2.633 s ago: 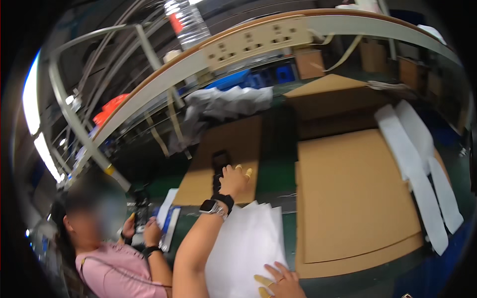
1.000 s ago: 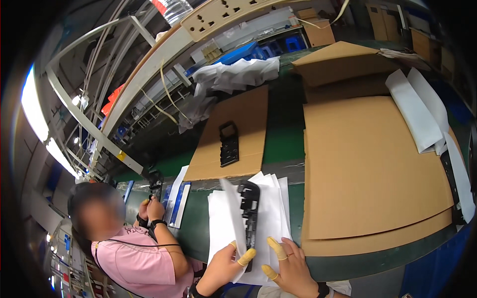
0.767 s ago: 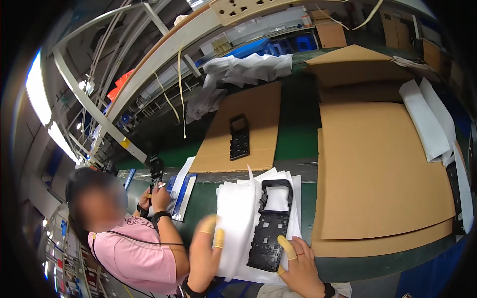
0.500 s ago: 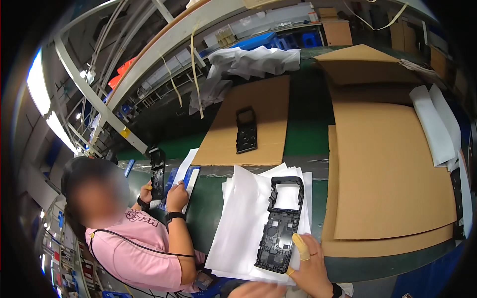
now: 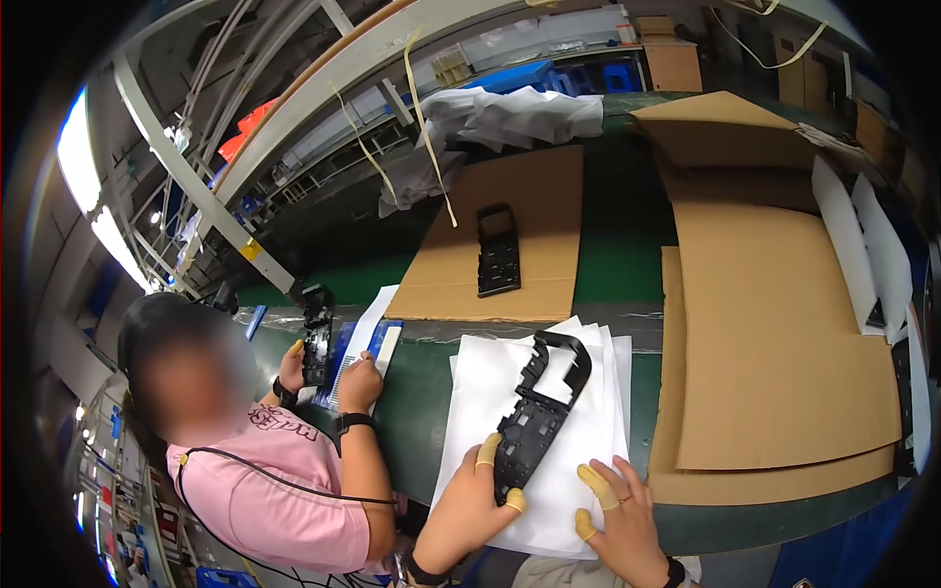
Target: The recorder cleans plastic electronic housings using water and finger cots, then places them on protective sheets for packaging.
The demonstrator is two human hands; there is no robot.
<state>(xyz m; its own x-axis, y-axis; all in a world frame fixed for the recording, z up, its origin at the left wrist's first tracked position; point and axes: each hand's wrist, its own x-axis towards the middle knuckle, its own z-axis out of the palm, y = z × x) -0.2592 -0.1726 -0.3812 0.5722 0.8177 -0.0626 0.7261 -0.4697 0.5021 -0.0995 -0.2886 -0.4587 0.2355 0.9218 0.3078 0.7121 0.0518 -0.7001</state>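
A black plastic housing frame (image 5: 529, 436), with a large rectangular opening at its far end, is over a stack of white sheets (image 5: 608, 392). My left hand (image 5: 466, 514) grips its near end between thumb and fingers, which wear yellow finger cots. The frame is tilted on its side edge; I cannot tell whether it touches the sheets. To the right of it, my right hand (image 5: 627, 529) is open with fingers apart, also in yellow finger cots, holding nothing, over the edge of the sheets.
A similar black frame (image 5: 498, 250) lies on a cardboard sheet (image 5: 554, 294) ahead. Large cardboard pieces (image 5: 784, 343) lie at the right, with white sheets (image 5: 843, 235) beyond. To the left, a co-worker (image 5: 274, 470) holds another black frame (image 5: 317, 338) over a blue-and-white item (image 5: 368, 343).
My left hand has come up from the lower edge and taken hold of the frame, which has turned and tilted. The right hand has let go of the frame, its fingers now spread.
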